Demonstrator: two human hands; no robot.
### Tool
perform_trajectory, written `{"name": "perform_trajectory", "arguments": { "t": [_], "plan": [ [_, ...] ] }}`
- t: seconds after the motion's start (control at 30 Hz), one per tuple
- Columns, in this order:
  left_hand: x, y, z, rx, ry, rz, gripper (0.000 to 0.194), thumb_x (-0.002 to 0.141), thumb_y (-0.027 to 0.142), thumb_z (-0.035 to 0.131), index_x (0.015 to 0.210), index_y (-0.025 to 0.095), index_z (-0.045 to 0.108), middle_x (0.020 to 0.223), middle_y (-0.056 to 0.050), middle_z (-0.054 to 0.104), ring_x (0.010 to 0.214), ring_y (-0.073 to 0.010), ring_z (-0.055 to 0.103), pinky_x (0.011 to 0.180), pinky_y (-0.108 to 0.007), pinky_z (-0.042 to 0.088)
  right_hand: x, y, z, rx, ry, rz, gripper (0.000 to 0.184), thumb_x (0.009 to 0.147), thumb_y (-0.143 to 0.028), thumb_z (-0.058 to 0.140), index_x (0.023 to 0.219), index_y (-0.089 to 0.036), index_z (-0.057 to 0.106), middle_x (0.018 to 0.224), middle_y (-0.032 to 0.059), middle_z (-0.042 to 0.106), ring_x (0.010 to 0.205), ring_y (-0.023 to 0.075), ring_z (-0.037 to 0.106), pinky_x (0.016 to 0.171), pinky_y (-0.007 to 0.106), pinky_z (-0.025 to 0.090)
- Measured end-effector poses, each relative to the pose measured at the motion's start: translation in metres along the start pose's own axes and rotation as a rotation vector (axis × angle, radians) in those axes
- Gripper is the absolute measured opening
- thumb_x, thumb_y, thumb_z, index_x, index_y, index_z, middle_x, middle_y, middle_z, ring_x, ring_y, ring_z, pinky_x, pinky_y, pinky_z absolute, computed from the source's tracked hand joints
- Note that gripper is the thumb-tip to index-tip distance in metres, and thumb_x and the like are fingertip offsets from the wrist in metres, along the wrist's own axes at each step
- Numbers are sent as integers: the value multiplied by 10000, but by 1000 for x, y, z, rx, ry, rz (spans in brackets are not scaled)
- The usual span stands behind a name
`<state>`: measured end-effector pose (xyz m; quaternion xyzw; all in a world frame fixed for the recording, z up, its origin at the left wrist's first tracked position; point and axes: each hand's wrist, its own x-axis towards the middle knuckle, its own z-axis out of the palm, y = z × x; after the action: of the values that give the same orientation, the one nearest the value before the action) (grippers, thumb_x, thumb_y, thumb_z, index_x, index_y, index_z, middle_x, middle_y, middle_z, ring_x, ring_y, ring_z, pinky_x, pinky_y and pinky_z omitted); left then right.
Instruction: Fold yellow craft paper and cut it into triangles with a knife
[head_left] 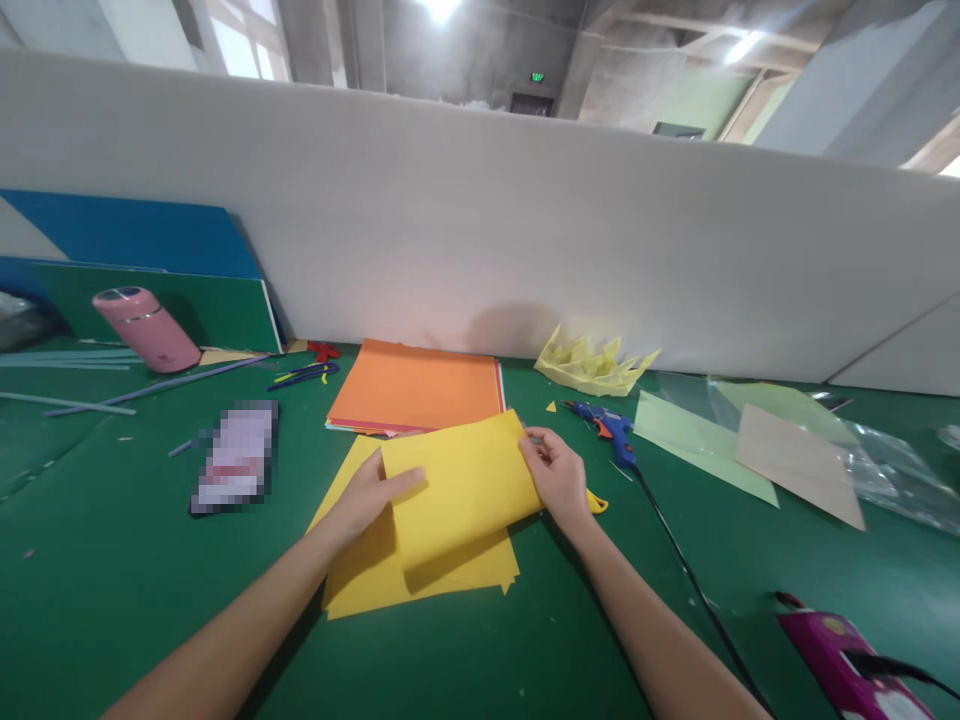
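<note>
At the far left of the green counter [112,580] lie pale blue strips [67,358]. To their right, a pink bottle [156,335] stands in front of a green board [221,310] and a blue board [161,240], both set against the white partition [420,220]. Nearer the front edge lies a flat rectangular object [236,458], its detail obscured.

Next comes a paper stack [420,385], orange sheet uppermost. In front of it, the yellow sheet [465,480] is held bent, raised above other yellow paper [360,590] on the counter. The left hand [375,490] is closed on its left edge, thumb on the upper face, fingers behind. The right hand [555,475] pinches the right edge between thumb and curled fingers. A yellow loop [598,503] shows just beside the right wrist.

Behind and right of this hand sit a pointed pale-yellow paper piece [592,368] and a blue glue gun [616,432] with a black cable [686,570]. Further right: a pale green sheet [697,445], a beige sheet [799,465], clear plastic [904,470] and, nearest the viewer, a magenta box [836,650].
</note>
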<state>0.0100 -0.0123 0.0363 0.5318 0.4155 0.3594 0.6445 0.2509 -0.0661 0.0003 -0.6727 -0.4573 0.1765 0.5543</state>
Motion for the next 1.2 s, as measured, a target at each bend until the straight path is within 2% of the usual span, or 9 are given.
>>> {"name": "perform_trajectory", "arguments": {
  "t": [0.1, 0.3, 0.4, 0.5, 0.67, 0.9, 1.0, 1.1, 1.2],
  "plan": [
    [1, 0, 0, 80, 55, 22, 573, 593, 315, 753, 1130, 179, 604, 875, -63, 713, 755, -236, 681, 648, -341, 541, 0, -2, -1, -50, -4, -28, 288, 725, -460, 572, 816, -199, 655, 662, 21, 669, 501, 156, 513, 500, 267, 382],
    [2, -4, -2, 183, 185, 172, 443, 648, 363, 703, 1037, 159, 653, 734, -22, 671, 561, -158, 606, 494, -257, 469, 1, -5, -1, -54, -8, -79, 249, 719, -432, 582, 786, -197, 630, 754, 47, 662, 554, 164, 518, 548, 290, 421],
    [2, -4, -2, 208, 222, 256, 409, 640, 387, 705, 979, 164, 653, 838, -46, 678, 671, -175, 619, 574, -272, 488, 1, -4, 1, 7, -29, -104, 263, 746, -452, 549, 812, -202, 592, 847, 67, 658, 661, 185, 574, 594, 300, 467],
    [2, -3, -1, 209, 223, 398, 464, 645, 353, 704, 1069, 191, 609, 1024, -74, 670, 941, -226, 616, 757, -312, 502, 2, -2, 3, 71, -43, -109, 251, 770, -465, 525, 796, -215, 532, 729, 26, 614, 642, 177, 579, 590, 296, 485],
    [2, -2, -4, 250, 33, 412, 508, 648, 332, 696, 1130, 222, 579, 1097, -78, 670, 1111, -255, 564, 939, -389, 437, 5, -1, 3, 137, -11, -114, 226, 754, -437, 551, 808, -225, 494, 708, -1, 568, 627, 162, 565, 573, 288, 483],
    [3, 6, -6, 229, -20, 36, 336, 573, 405, 706, 839, 202, 689, 883, -71, 711, 764, -248, 655, 678, -350, 495, 4, -6, -1, 180, -8, -136, 254, 732, -386, 603, 912, -225, 523, 756, -4, 565, 634, 153, 555, 590, 287, 473],
    [5, 14, -7, 312, -19, 92, 266, 569, 363, 696, 788, 214, 711, 672, -14, 657, 599, -183, 589, 569, -286, 434, 2, -8, -1, 190, -20, -148, 249, 741, -369, 601, 932, -230, 523, 752, -10, 559, 612, 147, 538, 583, 285, 461],
    [4, 20, -8, 486, -40, 167, 274, 591, 344, 671, 834, 231, 729, 425, 82, 408, 398, -111, 391, 449, -236, 280, 0, -9, 0, 198, -30, -165, 240, 751, -345, 600, 948, -233, 521, 753, -11, 546, 647, 153, 540, 610, 288, 455],
    [-1, 25, -6, 628, -54, 253, 193, 638, 357, 649, 769, 235, 723, 402, 84, 334, 368, -110, 327, 430, -242, 212, -3, -12, 1, 194, -53, -209, 219, 765, -315, 593, 957, -237, 523, 740, -19, 528, 661, 150, 533, 624, 284, 446]
  ]
}}
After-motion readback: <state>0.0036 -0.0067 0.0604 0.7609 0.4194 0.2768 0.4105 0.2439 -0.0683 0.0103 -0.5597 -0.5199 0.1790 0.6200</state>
